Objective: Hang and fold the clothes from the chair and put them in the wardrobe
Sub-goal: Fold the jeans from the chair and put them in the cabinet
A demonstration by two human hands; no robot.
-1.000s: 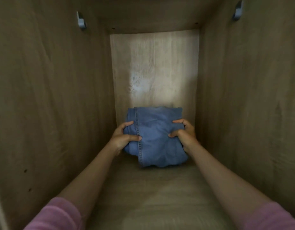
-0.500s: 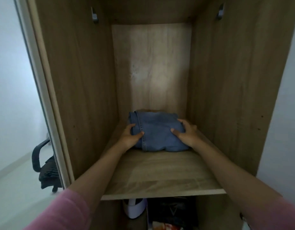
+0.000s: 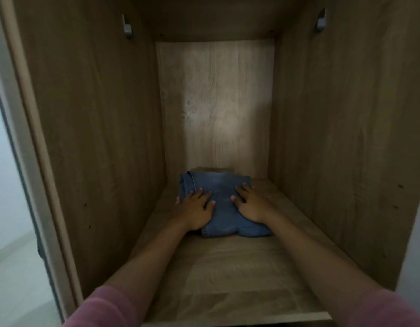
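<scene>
Toward the back of the wardrobe shelf (image 3: 228, 274), near its rear edge and roughly midway between the side walls, a folded pair of blue jeans (image 3: 224, 208) is laid flat. No brand, label or writing can be read anywhere. The rear part of the jeans is lost in dim light, and a darker fold behind it cannot be made out. The front edge of the shelf is cut off at the bottom of the view, and both pink sleeves (image 3: 102, 308) are only partly seen. The left hand (image 3: 194, 210) is spread flat on the left side of the jeans, fingers straight. The right hand (image 3: 251, 205) is pressed flat on the right side, fingers likewise extended. Nothing is gripped by either hand. Two grey brackets (image 3: 127, 27) are fixed high on the side walls.
</scene>
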